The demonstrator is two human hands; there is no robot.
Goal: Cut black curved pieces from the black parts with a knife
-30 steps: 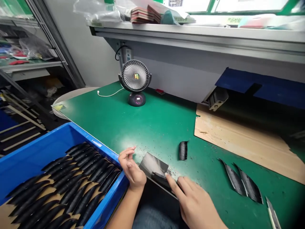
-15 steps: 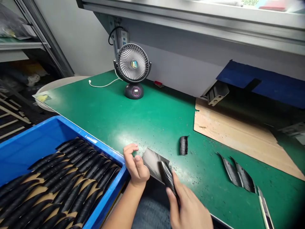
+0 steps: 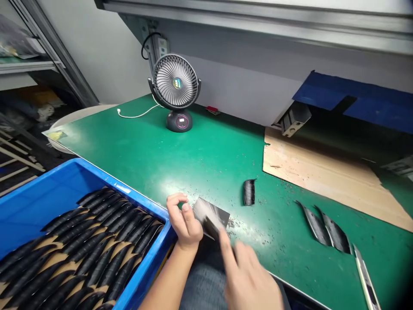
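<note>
My left hand (image 3: 184, 221) is at the left edge of a flat grey sheet (image 3: 222, 214), its fingers curled and apparently gripping that edge, though part of the grip is hidden. The sheet lies at the front edge of the green table. My right hand (image 3: 250, 275) holds a dark, curved plastic piece (image 3: 211, 226) against the sheet, index finger stretched along it; motion blurs both. Beyond them on the table lies a short black ribbed piece (image 3: 249, 192). Two pointed black curved pieces (image 3: 335, 232) rest to the right, beside a utility knife (image 3: 366, 277).
A blue bin (image 3: 142, 202) with several rows of black curved pieces (image 3: 106, 241) stands at the left. A fan (image 3: 177, 86) with a white cable (image 3: 137, 115) is at the back. Cardboard (image 3: 322, 172) lies under a blue-covered shelf (image 3: 351, 97). Dark crumbs dot the green table (image 3: 129, 146).
My right hand has slid the black piece leftward and toward the middle of the grey sheet. My left hand stays at the sheet's edge. The camera view has shifted slightly.
</note>
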